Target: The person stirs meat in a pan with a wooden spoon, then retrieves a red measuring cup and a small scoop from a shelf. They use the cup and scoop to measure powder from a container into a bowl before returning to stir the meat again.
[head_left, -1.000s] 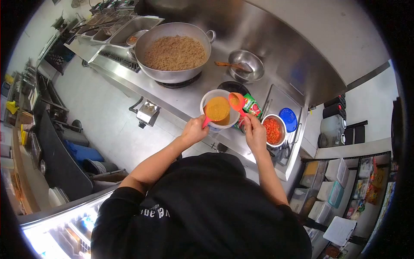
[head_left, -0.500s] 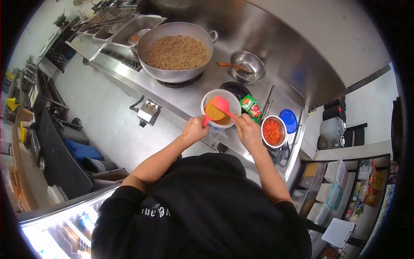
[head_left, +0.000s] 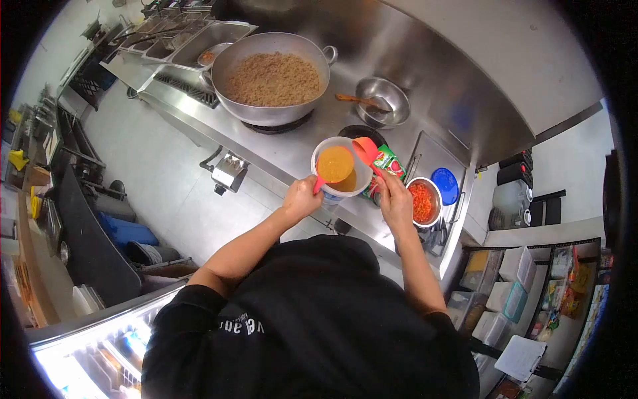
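Observation:
My left hand is closed round the handle of a pink measuring cup, which is full to near its rim with something yellow-orange. The cup is held over the mouth of a white plastic tub, where more of the same yellow-orange stuff shows inside. My right hand grips the handle of a smaller red measuring cup, raised at the tub's right edge; its inside is hidden. Behind that cup lies a green packet with a red picture. Beside my right hand stands a metal pot of chopped red pieces.
A large pan of brown crumbly food sits on a burner at the back left. A steel bowl with a wooden utensil stands behind the tub. To the right lies a blue lid. Metal trays line the far left.
My right hand has moved right, taking the smaller cup from over the larger cup to the tub's right edge. The larger cup's contents are now uncovered, while my left hand has barely moved.

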Demonstrator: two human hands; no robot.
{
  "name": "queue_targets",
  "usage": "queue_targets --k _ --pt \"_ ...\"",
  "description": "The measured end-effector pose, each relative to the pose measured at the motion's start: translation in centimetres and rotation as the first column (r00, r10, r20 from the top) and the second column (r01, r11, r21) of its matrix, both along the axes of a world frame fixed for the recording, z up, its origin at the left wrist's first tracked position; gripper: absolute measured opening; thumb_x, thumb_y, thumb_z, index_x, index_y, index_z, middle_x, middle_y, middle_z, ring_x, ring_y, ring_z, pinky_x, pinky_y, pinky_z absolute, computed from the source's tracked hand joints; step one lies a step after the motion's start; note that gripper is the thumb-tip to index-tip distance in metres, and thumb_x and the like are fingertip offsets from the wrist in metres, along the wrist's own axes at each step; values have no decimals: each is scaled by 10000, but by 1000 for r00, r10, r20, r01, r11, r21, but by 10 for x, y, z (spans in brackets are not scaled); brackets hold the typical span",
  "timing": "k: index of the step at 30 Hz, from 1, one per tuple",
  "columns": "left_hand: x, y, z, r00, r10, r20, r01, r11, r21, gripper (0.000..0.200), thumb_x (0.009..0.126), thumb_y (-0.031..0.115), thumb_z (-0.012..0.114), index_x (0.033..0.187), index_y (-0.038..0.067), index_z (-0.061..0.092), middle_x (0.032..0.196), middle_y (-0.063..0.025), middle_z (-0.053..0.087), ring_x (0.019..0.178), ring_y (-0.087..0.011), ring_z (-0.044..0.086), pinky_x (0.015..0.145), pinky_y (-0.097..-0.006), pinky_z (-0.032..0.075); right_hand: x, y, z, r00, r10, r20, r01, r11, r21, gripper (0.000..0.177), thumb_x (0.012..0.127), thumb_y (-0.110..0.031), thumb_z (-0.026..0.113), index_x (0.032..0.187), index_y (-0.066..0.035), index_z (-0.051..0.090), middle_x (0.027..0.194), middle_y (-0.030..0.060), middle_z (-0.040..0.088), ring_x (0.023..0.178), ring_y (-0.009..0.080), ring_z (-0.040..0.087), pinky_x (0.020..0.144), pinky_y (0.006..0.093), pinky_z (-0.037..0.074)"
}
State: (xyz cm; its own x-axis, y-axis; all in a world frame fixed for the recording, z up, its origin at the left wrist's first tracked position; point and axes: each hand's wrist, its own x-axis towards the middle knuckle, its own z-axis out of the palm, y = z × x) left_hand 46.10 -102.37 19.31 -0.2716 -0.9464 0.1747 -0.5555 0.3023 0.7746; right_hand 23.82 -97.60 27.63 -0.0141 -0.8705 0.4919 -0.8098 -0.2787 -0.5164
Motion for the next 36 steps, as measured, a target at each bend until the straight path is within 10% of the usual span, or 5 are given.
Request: queue_targets --k 36 --pt "4 -4 -1 998 -50 -23 52 997 59 147 707 83 593 778 -29 529 656 -257 565 664 -425 589 612 -462 458 -4 -4 14 999 -26 39 21 991 133 216 901 -178 551 1005 -14 643 791 186 635 698 337 627 631 413 480"
